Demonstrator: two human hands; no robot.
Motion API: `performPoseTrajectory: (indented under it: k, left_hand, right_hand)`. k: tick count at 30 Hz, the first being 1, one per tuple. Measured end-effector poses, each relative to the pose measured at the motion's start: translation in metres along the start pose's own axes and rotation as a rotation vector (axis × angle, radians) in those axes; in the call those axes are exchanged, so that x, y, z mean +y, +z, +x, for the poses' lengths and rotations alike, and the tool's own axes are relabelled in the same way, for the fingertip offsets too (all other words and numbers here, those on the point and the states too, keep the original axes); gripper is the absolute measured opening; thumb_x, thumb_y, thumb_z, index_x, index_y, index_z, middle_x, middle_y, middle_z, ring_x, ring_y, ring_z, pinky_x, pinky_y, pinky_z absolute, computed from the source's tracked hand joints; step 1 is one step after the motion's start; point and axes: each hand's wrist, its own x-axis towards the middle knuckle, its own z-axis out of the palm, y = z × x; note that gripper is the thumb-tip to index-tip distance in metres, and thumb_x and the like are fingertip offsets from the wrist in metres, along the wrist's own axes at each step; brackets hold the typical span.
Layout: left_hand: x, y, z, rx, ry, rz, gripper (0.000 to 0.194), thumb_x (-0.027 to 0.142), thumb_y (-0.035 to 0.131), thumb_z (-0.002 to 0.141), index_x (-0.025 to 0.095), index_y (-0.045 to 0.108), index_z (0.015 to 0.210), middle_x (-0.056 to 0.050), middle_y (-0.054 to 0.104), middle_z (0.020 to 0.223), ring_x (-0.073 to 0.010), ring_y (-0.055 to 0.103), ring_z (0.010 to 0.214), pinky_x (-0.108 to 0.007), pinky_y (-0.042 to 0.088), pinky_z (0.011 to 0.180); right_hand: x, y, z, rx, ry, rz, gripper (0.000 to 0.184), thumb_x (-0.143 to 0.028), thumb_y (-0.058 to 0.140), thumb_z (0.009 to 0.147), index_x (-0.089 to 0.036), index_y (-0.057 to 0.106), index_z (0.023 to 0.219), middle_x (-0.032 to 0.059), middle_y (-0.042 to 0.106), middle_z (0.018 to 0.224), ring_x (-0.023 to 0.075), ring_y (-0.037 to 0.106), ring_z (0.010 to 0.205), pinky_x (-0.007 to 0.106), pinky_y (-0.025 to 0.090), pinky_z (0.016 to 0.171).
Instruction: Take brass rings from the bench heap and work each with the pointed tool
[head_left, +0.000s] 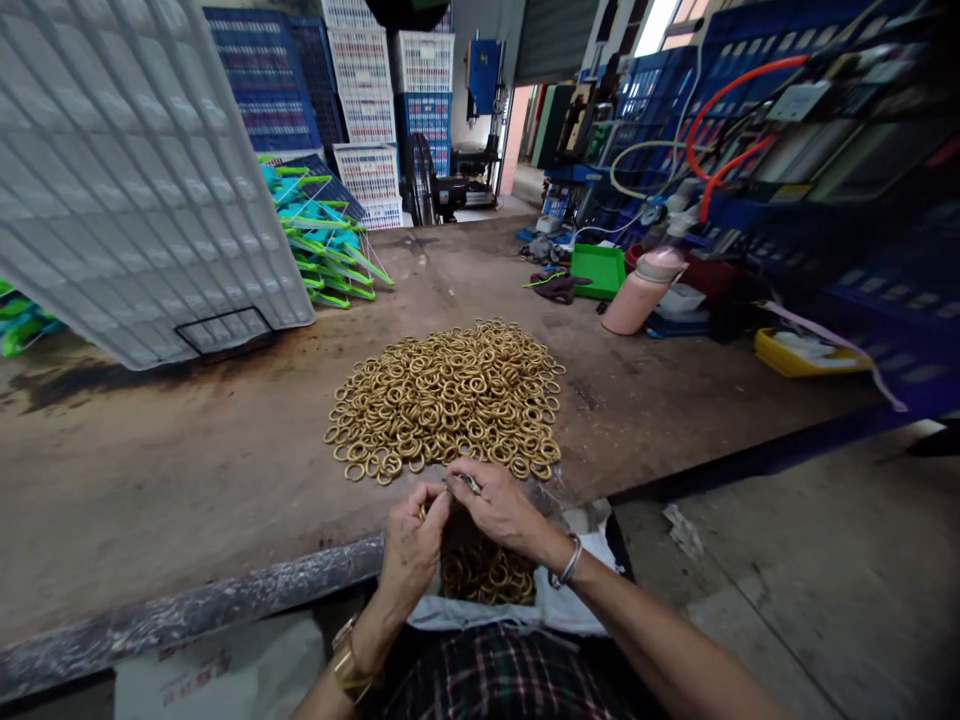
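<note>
A heap of brass-coloured rings [450,390] lies on the brown worktable near its front edge. My left hand [412,540] is closed in a pinch just in front of the heap, and a sliver of a ring [422,513] shows between its fingers. Against it, fingertips meeting, my right hand [502,508] is closed on a small metal tool [471,482]; its kind is mostly hidden by the fingers. Below both hands, more brass rings [491,577] lie in an open white sack [577,595] at the table's edge.
A tall translucent plastic crate [150,180] stands at the left, beside green and blue plastic pieces [326,240]. To the right are a pink bottle [641,292], a green tray [598,270] and a yellow tray [810,355]. Stacked crates [364,80] and a fan [424,180] stand behind.
</note>
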Motion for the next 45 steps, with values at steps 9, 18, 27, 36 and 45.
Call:
performPoseTrajectory:
  k: [9,18,27,36,45]
  left_hand:
    - [0.004,0.002,-0.006,-0.151,-0.341,-0.566,0.028,0.044,0.057,0.073,0.018,0.049,0.08,0.007,0.045,0.053,-0.0039,0.033,0.037,-0.015,0.023,0.034]
    - [-0.004,0.005,-0.006,-0.095,-0.306,-0.396,0.031,0.047,0.056,0.074,0.017,0.048,0.073,0.006,0.047,0.055,-0.003,0.038,0.039,-0.013,0.027,0.035]
    - [-0.004,0.004,-0.008,-0.104,-0.287,-0.363,0.03,0.046,0.055,0.074,0.017,0.049,0.073,0.006,0.046,0.055,-0.0033,0.038,0.04,-0.013,0.027,0.035]
    - [-0.005,0.003,-0.006,-0.075,-0.254,-0.282,0.03,0.047,0.054,0.074,0.018,0.048,0.072,0.006,0.046,0.054,-0.0038,0.038,0.04,-0.014,0.028,0.036]
    - [-0.006,0.004,-0.007,-0.04,-0.191,-0.179,0.03,0.047,0.052,0.074,0.018,0.049,0.069,0.006,0.045,0.052,-0.0048,0.037,0.04,-0.016,0.028,0.038]
  right_hand:
    - [0.008,0.013,-0.004,-0.001,0.264,0.406,0.024,-0.039,0.041,0.083,-0.018,0.051,0.075,-0.0056,0.045,0.057,0.0063,0.034,0.045,0.019,0.027,0.046]
    - [0.002,0.011,-0.002,0.024,0.201,0.272,0.018,-0.031,0.049,0.076,-0.017,0.051,0.066,-0.0052,0.049,0.054,0.0084,0.042,0.055,0.019,0.033,0.055]
    - [0.005,0.012,-0.002,0.035,0.217,0.255,0.023,-0.028,0.039,0.082,-0.016,0.052,0.066,-0.0033,0.051,0.057,0.0091,0.045,0.055,0.02,0.034,0.055]
    - [0.019,0.014,-0.014,-0.099,-0.01,-0.421,0.014,-0.012,0.041,0.074,-0.017,0.054,0.077,0.0017,0.057,0.067,0.0122,0.048,0.061,0.023,0.029,0.058]
    - [0.012,0.018,-0.015,-0.185,0.037,-0.612,0.022,-0.011,0.038,0.074,-0.016,0.053,0.09,0.0059,0.062,0.078,0.0151,0.053,0.066,0.026,0.026,0.056]
